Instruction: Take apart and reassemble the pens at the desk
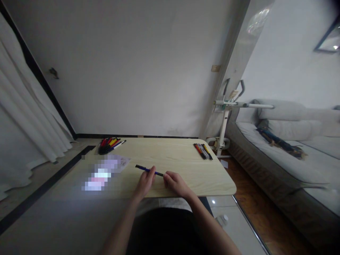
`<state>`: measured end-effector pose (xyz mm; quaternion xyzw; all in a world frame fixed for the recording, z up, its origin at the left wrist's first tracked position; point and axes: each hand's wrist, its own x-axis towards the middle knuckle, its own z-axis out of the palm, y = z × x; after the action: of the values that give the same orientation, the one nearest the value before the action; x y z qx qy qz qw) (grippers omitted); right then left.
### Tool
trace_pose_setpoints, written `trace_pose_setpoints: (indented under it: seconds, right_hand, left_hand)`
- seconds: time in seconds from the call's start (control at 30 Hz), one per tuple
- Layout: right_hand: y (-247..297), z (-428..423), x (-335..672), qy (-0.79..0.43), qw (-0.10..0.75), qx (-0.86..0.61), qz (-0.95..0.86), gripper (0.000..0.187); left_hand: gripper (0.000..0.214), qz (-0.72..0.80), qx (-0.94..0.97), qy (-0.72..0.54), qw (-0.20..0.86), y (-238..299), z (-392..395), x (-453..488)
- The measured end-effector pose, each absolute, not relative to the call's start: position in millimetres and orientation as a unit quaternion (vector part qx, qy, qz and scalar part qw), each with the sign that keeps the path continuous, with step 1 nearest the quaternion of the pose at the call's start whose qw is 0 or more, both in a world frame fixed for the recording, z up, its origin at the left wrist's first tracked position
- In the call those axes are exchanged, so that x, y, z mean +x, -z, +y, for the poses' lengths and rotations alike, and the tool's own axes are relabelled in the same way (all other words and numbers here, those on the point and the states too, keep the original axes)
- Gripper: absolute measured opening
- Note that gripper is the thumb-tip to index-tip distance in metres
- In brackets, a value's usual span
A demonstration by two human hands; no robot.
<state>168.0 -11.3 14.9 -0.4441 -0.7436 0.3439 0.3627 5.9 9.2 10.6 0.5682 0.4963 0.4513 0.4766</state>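
Note:
A slim blue pen (143,168) with dark ends is held slantwise over the front part of the wooden tabletop (164,150). Around its middle, my left hand (146,180) is closed, thumb on top. At the pen's right end, the fingers of my right hand (175,181) pinch the dark tip; whether a cap sits there is hidden by the fingers. Toward the back left lies a bundle of red, yellow, black and blue pens (108,145). On the back right, several more pens (203,151) lie side by side in a row.
Left of my hands is a blurred-out bright patch (99,175) on the table. A wall stands close behind the table. To the right are a white exercise machine (223,124) and a grey sofa (287,156). A white curtain (23,106) hangs at the left.

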Motion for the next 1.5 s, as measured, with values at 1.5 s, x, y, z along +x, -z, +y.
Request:
trace_pose_setpoints:
  seconds: [1.5]
  right_hand:
    - [-16.5, -12.5, 167.9, -0.333, 0.345, -0.454, -0.751, 0.036]
  left_hand:
    - [0.048, 0.471, 0.594, -0.45, 0.471, -11.5, 12.0, 4.0]
